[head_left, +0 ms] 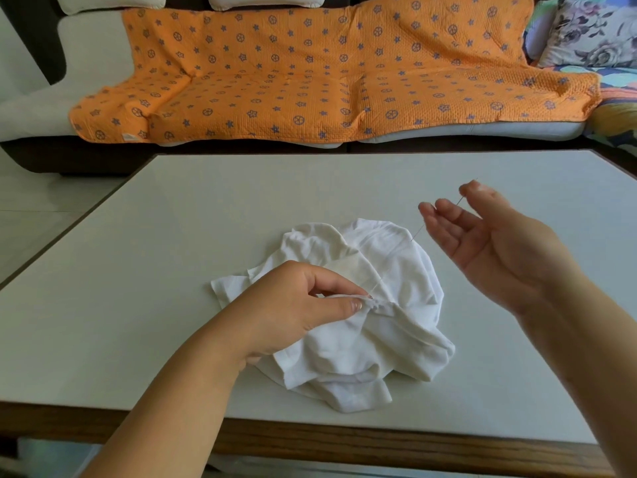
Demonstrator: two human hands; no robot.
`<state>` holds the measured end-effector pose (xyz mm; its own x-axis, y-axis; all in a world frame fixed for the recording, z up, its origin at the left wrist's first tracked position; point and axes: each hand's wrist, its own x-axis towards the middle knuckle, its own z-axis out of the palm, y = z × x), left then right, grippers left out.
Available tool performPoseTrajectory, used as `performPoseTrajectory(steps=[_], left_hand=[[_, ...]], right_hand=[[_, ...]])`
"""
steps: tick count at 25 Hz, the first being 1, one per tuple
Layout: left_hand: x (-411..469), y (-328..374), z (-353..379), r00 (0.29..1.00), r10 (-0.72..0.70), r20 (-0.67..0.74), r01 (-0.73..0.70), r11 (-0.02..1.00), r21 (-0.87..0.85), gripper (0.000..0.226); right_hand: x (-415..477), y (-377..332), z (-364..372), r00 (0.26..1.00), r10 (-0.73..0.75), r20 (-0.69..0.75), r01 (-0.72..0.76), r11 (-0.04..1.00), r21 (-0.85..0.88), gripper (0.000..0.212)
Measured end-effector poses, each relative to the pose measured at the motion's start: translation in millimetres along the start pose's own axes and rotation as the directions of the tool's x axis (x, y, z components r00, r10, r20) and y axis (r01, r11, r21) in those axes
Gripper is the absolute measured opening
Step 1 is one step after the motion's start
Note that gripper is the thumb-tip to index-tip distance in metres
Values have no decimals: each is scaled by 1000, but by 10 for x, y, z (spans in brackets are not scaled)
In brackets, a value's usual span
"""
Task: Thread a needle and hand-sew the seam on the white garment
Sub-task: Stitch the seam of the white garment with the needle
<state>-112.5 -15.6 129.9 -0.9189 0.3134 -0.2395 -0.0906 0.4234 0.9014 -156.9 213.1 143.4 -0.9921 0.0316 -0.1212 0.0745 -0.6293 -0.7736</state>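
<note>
A white garment (389,270) lies in a crumpled heap on the table (172,236), near the front edge and about in the middle.

The left hand (296,305) rests on the left side of the garment. Its thumb and first finger pinch a small fold of the cloth at a bunched seam. The other fingers are curled under.

The right hand (489,243) is up in the air, above the table and just to the right of the garment, not touching it. Its palm faces up and to the left, and the fingers are loose and a bit spread. The thumb holds a thin needle (418,234) against the fingers. The needle slants down to the left, and its low end sits over the top right edge of the garment.

A thin white thread (378,282) comes up out of the seam beside the left thumb. It is too faint to follow far.

Behind the table stands a sofa (38,108) with an orange blanket (310,81) spread over it. The blanket has blue stars and rings on it. A flowery pillow (593,32) sits at the far right.
</note>
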Motion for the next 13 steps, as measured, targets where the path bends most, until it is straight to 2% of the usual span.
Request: performPoseTrajectory(steps=[3,6,8,10,12,13], left_hand=[[1,-9,-10,1000,-11,13,12,1000,-13,12],[-5,-3,-16,1000,-22,19,23,999,-23,11],[-6,2,-23,999,-30,23,30,999,-26,11],[-11,6,-34,999,-35,38,36,999,-25,11],[-17,6,-46,998,-39,48,41,999,-24,12],[-19,5,-52,998,-41,49,42,999,-23,13]], right_hand=[[66,-4,-58,989,-142,-29,137,980,-147,13],[97,45,-93,954,-297,-40,264,896,-357,11],[105,93,-109,916,-401,10,336,753,-566,12],[109,142,-128,883,-458,101,367,540,-757,11],[114,175,-160,862,-469,195,378,335,-863,7],[118,188,-179,856,-464,230,381,264,-886,6]])
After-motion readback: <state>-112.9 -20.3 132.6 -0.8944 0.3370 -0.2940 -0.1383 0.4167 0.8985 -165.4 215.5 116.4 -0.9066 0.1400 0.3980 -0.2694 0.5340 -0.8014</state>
